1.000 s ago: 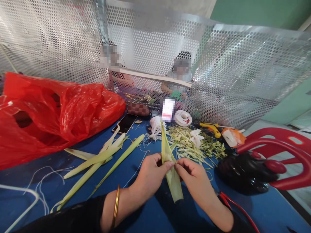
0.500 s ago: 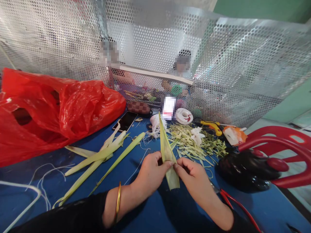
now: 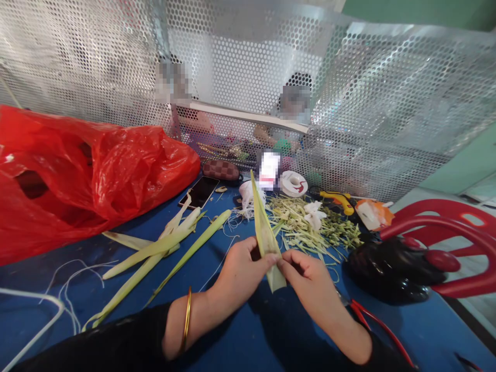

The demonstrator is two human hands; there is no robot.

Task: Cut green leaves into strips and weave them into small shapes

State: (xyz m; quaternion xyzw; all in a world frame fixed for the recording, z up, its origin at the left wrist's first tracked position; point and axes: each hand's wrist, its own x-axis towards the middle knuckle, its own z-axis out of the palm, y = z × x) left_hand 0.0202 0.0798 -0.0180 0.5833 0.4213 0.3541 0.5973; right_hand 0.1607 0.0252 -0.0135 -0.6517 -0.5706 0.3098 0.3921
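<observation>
A long pale-green leaf [image 3: 265,232], pointed at its far end and cut off at its near end, is held between both hands over the blue table [image 3: 225,336]. My left hand [image 3: 242,266] pinches its left side, thumb on top. From the right, my right hand [image 3: 306,276] pinches the opposite edge near the lower end. The leaf is slightly folded lengthwise into a trough. More long leaves [image 3: 163,245] lie to the left of my hands. A pile of shredded green strips [image 3: 294,222] lies beyond my right hand.
At left is a red plastic bag [image 3: 135,175]; near it lie a dark phone [image 3: 199,192] and a checkered pouch [image 3: 220,170]. A white spool [image 3: 293,184], yellow tool [image 3: 341,201], black bag [image 3: 387,274] and red-handled pliers [image 3: 380,325] are around the right. People sit behind the perforated screen [image 3: 248,67].
The leaf's near end has drawn up slightly and its tip leans a little further left. Both hands keep their pinch in nearly the same place.
</observation>
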